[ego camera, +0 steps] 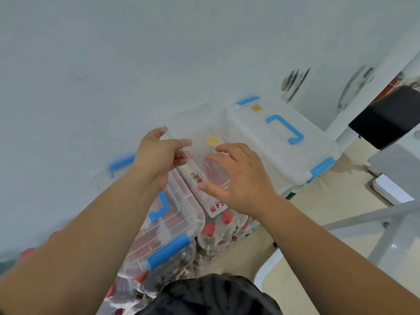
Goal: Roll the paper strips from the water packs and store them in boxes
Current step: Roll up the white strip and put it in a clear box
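Note:
My left hand (156,156) pinches the near rim of a clear plastic box (195,130) with a yellow sticker, held tilted above the stack. My right hand (238,178) rests against the box's right side with its fingers spread and nearly straight. Red paper (216,170) shows blurred through the box wall between my hands. A white strip with red characters (216,208) pokes out just under my right hand. Below lie shrink-wrapped water packs (211,237) of red-capped bottles.
A shut clear box with a blue handle and clips (168,248) sits on the packs under my left forearm. Another shut box (279,137) stands at the back right. A wall is close behind. White table legs (363,217) and a black object (386,123) are at the right.

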A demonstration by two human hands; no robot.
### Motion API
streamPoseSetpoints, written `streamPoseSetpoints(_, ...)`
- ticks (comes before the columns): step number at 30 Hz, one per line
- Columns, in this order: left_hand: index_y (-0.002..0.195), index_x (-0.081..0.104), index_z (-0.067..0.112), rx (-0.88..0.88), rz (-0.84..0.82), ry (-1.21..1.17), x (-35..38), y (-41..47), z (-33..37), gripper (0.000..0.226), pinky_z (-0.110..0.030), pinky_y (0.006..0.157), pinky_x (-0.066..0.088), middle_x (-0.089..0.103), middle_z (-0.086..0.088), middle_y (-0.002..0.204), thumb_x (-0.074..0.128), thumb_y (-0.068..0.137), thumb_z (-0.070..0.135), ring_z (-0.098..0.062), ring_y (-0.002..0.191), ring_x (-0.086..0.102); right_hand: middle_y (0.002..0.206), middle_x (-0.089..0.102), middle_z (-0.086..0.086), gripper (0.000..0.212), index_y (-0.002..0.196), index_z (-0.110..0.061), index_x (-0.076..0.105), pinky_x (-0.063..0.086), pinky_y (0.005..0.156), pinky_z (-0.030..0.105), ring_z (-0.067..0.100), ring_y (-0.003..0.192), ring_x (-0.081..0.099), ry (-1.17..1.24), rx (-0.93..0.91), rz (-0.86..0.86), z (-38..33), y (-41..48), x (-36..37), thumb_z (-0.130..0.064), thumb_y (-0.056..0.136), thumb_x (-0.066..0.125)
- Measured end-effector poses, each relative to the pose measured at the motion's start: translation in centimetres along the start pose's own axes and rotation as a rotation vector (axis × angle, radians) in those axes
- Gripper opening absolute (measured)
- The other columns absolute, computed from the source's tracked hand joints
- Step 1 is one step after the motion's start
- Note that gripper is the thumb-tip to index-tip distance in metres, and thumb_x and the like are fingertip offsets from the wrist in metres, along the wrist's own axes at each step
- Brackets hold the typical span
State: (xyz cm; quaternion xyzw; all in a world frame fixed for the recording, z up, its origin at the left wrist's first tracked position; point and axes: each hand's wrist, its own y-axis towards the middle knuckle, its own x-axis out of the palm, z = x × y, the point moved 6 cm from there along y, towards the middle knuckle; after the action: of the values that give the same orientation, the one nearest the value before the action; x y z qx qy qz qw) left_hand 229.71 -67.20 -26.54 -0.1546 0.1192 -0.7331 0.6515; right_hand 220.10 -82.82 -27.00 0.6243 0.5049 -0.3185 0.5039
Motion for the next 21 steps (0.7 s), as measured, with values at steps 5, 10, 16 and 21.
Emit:
streamPoseSetpoints(5,0.132,0.046,0.013,0.029,0.029,0.205,-1.4,1.6,-0.8,0.052,-0.034,0.066,0.057,0.073,-0.019,0.1,0.064,0.086,-0.005,-0.026,0.072,0.073,0.164,0.03,0.003,0.077,0.149,-0.038,0.041,0.016,0.124,0.052,0.028,0.152,0.021,-0.056,0.193,-0.257,1.6,-0.8,2.6,-0.083,0.087,0.03)
streamPoseSetpoints(10,0.136,0.043,0.016,0.189,0.054,0.563,-1.4,2.1,-0.5,0.054,-0.04,0.075,0.061,0.066,-0.006,0.088,0.063,0.088,0.005,-0.025,0.074,0.071,0.17,0.009,0.002,0.08,0.156,-0.045,0.018,0.002,0.124,0.061,0.029,0.157,-0.001,-0.08,0.266,-0.384,2.2,-1.4,4.6,-0.084,0.087,0.03)
streamPoseSetpoints(16,0.147,0.04,0.019,0.317,-0.009,1.252,-0.8,2.0,-0.7,0.08,-0.035,0.093,0.047,0.049,-0.007,0.133,0.072,0.081,0.05,-0.027,0.114,0.058,0.17,0.007,0.008,0.08,0.155,-0.036,0.028,0.01,0.125,0.059,0.031,0.157,-0.006,0.049,0.386,-0.356,3.4,-1.8,4.8,-0.078,0.088,0.04)
streamPoseSetpoints(21,0.137,0.052,0.017,0.362,-0.057,1.541,0.2,1.5,-1.7,0.074,-0.04,0.1,0.043,0.05,-0.008,0.132,0.057,0.083,0.068,-0.03,0.121,0.051,0.17,-0.002,0.01,0.087,0.158,-0.029,0.025,0.007,0.126,0.049,0.035,0.156,-0.009,0.1,0.474,-0.296,4.5,-2.6,4.6,-0.078,0.088,0.04)
